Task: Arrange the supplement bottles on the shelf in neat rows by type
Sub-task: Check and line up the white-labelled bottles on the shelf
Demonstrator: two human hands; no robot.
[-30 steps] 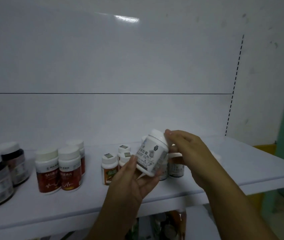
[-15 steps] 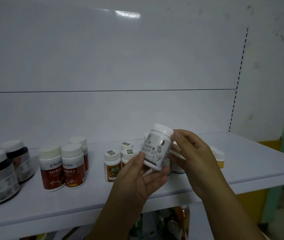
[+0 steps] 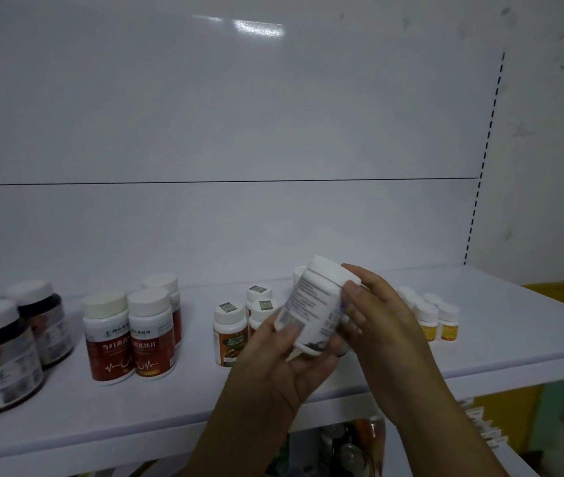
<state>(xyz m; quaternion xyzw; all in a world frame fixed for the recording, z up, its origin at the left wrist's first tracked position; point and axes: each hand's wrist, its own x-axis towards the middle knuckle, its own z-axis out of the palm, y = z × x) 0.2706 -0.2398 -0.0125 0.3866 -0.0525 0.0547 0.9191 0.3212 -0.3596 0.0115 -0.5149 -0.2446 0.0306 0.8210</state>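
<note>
While turned label-outward to read its type, white-capped supplement bottle (image 3: pixel 311 309) tilted above shelf (image 3: pixel 480 325), left hand (image 3: pixel 287 366) cupping base, right hand (image 3: pixel 377 318) fingers clamped on cap.

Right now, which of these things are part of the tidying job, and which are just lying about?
Part of the job:
- white bottle, tilted, held by left hand and right hand
- red-label bottles
- dark jars
- orange-label bottles
- small yellow bottles
- shelf they stand on

Just lying about:
- items on the lower shelf, too dim to identify
- white back panel
</note>
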